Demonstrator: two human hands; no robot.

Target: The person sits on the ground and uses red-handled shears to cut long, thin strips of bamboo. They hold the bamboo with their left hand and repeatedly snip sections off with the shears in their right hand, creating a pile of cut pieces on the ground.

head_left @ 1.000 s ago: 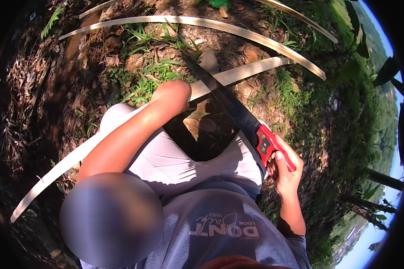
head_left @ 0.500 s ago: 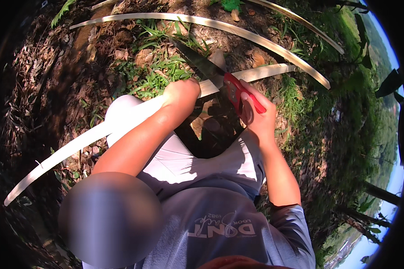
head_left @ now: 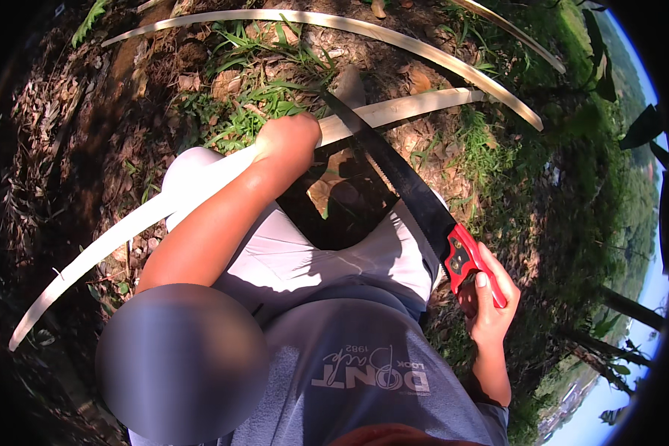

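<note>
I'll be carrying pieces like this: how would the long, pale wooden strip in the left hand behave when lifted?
The long, pale wooden strip is probably fairly light, being narrow for its length. Its ends might flex slightly, reaching well beyond the left hand. Its flat shape makes rolling unlikely.

The left forearm point(head_left: 208, 230) slants from the lower left of the frame to the upper middle, where the left hand point(head_left: 290, 140) is clenched, its back facing up. The right forearm point(head_left: 492, 372) rises steeply at the lower right. The right hand point(head_left: 490, 308), right of centre, is curled in a grip, its thumb point(head_left: 484, 288) pointing toward the top edge.
</note>
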